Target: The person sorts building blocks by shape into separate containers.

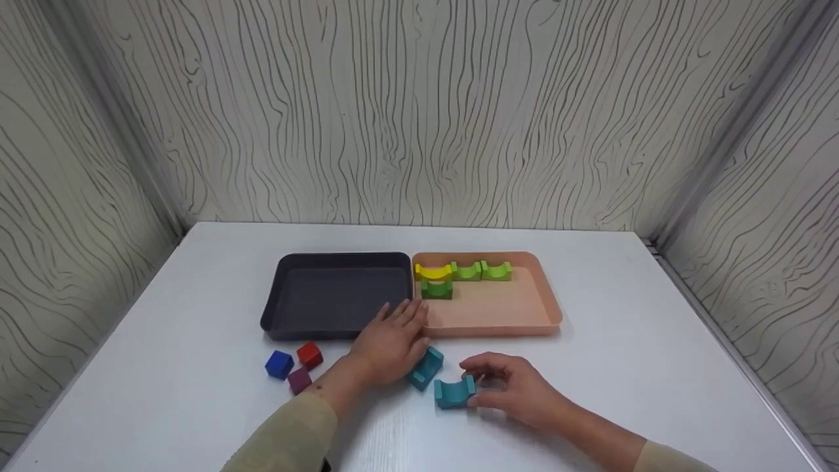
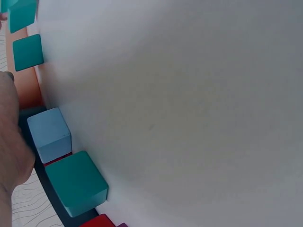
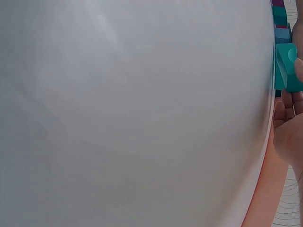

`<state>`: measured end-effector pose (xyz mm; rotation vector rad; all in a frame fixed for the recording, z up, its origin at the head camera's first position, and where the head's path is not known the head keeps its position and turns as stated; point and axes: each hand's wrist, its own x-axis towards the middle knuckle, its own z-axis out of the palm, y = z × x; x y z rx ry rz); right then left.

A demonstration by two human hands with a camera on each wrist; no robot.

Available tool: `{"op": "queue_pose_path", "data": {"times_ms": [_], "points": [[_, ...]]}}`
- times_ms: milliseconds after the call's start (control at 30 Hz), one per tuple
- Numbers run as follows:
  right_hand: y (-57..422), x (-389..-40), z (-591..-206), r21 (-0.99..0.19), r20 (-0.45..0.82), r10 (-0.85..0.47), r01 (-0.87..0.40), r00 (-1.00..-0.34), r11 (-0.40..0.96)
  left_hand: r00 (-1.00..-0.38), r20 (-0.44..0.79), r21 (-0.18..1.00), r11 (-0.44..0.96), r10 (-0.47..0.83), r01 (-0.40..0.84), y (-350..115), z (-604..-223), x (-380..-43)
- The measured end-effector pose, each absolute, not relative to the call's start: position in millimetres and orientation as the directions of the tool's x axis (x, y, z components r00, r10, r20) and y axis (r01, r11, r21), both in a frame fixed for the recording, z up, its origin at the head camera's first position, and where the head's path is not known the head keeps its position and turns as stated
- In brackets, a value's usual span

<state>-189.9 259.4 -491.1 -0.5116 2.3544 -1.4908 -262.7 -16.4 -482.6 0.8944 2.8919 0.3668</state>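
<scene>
My left hand (image 1: 391, 341) lies over the meeting front corners of a dark tray (image 1: 270, 308) and a pink tray (image 1: 554, 314), fingers stretched forward. Its thumb is by a tilted teal block (image 1: 426, 368) with a curved notch. My right hand (image 1: 514, 390) pinches a second notched teal block (image 1: 454, 394) at its right end, between thumb and fingers. In the left wrist view, a light blue cube (image 2: 49, 135) and a teal cube (image 2: 76, 183) stand near my left hand; in the head view that hand and forearm hide this spot.
Inside the pink tray are a yellow notched block (image 1: 433, 272), two light green ones (image 1: 466, 271) and a darker green one (image 1: 437, 290). Left of my left forearm sit a blue cube (image 1: 280, 364), a red cube (image 1: 310, 354) and a maroon cube (image 1: 300, 380). Patterned walls surround the white table (image 1: 629, 367).
</scene>
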Motion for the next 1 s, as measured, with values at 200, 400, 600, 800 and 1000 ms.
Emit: {"op": "queue_pose_path", "data": {"times_ms": [200,400,600,800,1000], "points": [[267,-192,-483,-0.907,0.013,-0.466,-0.207,-0.884,0.368,-0.829,-0.01,0.247,0.805,0.559,0.54,-16,-483,-263],[275,-194,-471,-0.914,-0.021,-0.425,-0.155,-0.905,0.375,-0.828,-0.016,0.252,0.803,0.561,0.54,-16,-483,-263],[283,-202,-458,-0.926,-0.012,-0.388,-0.137,-0.922,0.352,-0.827,-0.019,0.261,0.802,0.561,0.538,-16,-483,-263],[292,-214,-444,-0.913,0.04,-0.33,-0.168,-0.943,0.37,-0.83,-0.018,0.264,0.803,0.558,0.534,-16,-483,-263],[297,-228,-435,-0.909,0.083,-0.289,-0.191,-0.954,0.371,-0.828,-0.021,0.27,0.801,0.56,0.534,-16,-482,-262]]}}
